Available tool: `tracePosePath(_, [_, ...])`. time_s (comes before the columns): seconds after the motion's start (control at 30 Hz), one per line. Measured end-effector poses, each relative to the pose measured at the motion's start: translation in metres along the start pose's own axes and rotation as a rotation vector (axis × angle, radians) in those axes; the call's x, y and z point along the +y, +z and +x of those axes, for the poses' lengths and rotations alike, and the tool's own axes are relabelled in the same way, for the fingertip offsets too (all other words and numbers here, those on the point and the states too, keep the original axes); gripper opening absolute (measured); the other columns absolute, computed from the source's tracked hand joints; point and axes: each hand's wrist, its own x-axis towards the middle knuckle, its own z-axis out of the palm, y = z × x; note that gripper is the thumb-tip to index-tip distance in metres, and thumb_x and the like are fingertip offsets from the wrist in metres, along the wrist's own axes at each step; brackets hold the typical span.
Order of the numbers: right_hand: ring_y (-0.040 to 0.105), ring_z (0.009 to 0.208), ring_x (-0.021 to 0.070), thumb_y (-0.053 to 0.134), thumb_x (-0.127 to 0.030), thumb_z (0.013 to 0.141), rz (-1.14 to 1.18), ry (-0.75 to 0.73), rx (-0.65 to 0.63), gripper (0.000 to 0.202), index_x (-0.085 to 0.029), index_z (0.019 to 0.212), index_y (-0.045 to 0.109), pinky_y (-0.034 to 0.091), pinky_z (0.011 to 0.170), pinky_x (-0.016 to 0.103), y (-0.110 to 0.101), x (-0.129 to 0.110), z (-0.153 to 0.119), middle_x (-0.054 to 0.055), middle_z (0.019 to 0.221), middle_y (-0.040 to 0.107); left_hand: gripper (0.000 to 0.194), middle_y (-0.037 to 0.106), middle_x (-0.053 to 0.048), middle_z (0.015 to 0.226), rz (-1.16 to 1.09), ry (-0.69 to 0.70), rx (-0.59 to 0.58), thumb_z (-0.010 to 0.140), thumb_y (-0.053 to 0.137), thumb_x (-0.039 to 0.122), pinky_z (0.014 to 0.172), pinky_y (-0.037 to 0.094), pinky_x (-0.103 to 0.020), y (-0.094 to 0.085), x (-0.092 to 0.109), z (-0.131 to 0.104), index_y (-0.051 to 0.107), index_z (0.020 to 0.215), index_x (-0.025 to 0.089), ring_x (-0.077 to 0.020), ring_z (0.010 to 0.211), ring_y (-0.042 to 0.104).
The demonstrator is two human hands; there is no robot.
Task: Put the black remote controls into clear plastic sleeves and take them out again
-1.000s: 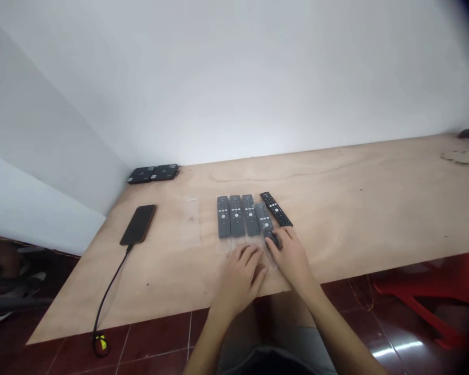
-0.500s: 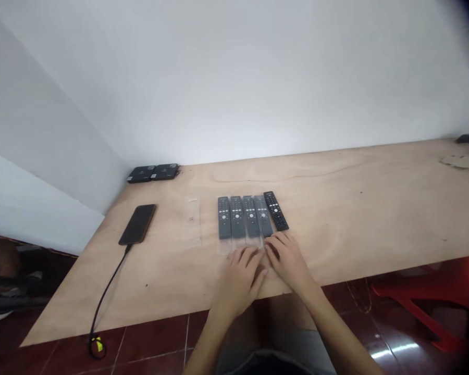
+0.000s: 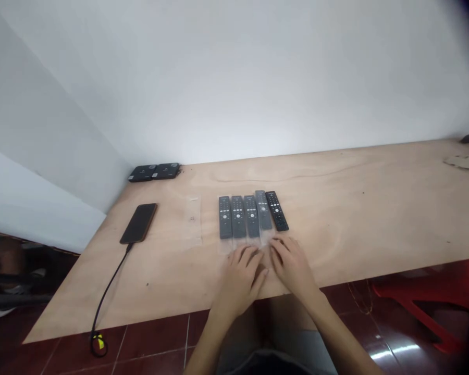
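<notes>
Now | hands [image 3: 238,276] nr 4 slim remotes [image 3: 238,227], clr plastic slvs [image 3: 225,247] | wood tbl [image 3: 375,224]

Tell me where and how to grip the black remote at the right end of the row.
I'd pinch the black remote across its long edges, toward its near end, coming from the near right with the right hand. It is narrow and lies flat, buttons up; its far end angles left toward the plastic-sleeved remote beside it, so the gap between them looks wider at the near end.
</notes>
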Motion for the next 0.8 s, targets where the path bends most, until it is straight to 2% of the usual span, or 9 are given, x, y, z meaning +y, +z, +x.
tracePosePath(0.17, [0.068, 0.116, 0.0349, 0.057, -0.022, 0.108, 0.019, 0.122, 0.079, 0.035, -0.021, 0.142, 0.066, 0.058, 0.101, 0.054, -0.0027, -0.0005, -0.0043, 0.017, 0.131, 0.071, 0.037, 0.064, -0.013, 0.149, -0.001, -0.001, -0.003, 0.109, 0.062, 0.027, 0.117, 0.052, -0.059, -0.0003, 0.0009, 0.0002, 0.062, 0.146, 0.024, -0.0347, 0.141, 0.055])
tracePosePath(0.3, [0.067, 0.114, 0.034, 0.052, -0.015, 0.107, 0.0, 0.079, 0.036, 0.03, -0.022, 0.127, 0.074, 0.056, 0.1, 0.054, -0.0044, -0.0009, -0.0022, 0.015, 0.134, 0.072, 0.036, 0.065, -0.013, 0.147, 0.007, -0.002, 0.005, 0.108, 0.063, 0.027, 0.115, 0.053, -0.06, -0.0009, 0.0015, 0.0005, 0.064, 0.144, 0.025, -0.0349, 0.14, 0.056])
tracePosePath(0.43, [0.066, 0.108, 0.033, 0.051, -0.014, 0.107, 0.016, 0.127, 0.055, 0.025, -0.021, 0.115, 0.073, 0.055, 0.098, 0.053, -0.0042, 0.0007, -0.0021, 0.014, 0.118, 0.074, 0.034, 0.065, -0.013, 0.147, 0.005, -0.003, 0.006, 0.109, 0.062, 0.027, 0.116, 0.052, -0.059, -0.001, 0.0019, 0.0004, 0.064, 0.143, 0.025, -0.0348, 0.141, 0.055])
tracePosePath(0.57, [0.064, 0.11, 0.0338, 0.05, -0.012, 0.104, 0.02, 0.126, 0.035, 0.031, -0.02, 0.127, 0.071, 0.055, 0.099, 0.054, -0.0042, 0.0024, -0.0039, 0.015, 0.124, 0.071, 0.033, 0.064, -0.012, 0.148, 0.001, -0.01, -0.011, 0.109, 0.062, 0.027, 0.116, 0.052, -0.059, -0.0015, 0.0021, 0.0002, 0.064, 0.142, 0.024, -0.0346, 0.141, 0.054])
tracePosePath(0.7, [0.063, 0.114, 0.0343, 0.051, -0.007, 0.097, 0.024, 0.12, 0.052, 0.035, -0.02, 0.121, 0.074, 0.056, 0.102, 0.057, -0.0042, 0.0044, -0.0044, 0.016, 0.128, 0.069, 0.032, 0.064, -0.012, 0.147, 0.005, -0.003, -0.002, 0.109, 0.062, 0.027, 0.115, 0.052, -0.059, -0.0015, 0.0019, 0.0003, 0.065, 0.141, 0.025, -0.0346, 0.141, 0.055])
tracePosePath(0.8, [0.061, 0.126, 0.0367, 0.051, -0.011, 0.101, -0.003, 0.157, 0.088, 0.043, -0.02, 0.139, 0.069, 0.053, 0.108, 0.061, -0.0032, 0.0041, -0.0016, 0.018, 0.142, 0.067, 0.029, 0.064, -0.012, 0.147, 0.009, 0.0, 0.001, 0.109, 0.062, 0.027, 0.115, 0.052, -0.059, -0.0019, 0.0025, 0.0011, 0.066, 0.138, 0.025, -0.0347, 0.141, 0.054])
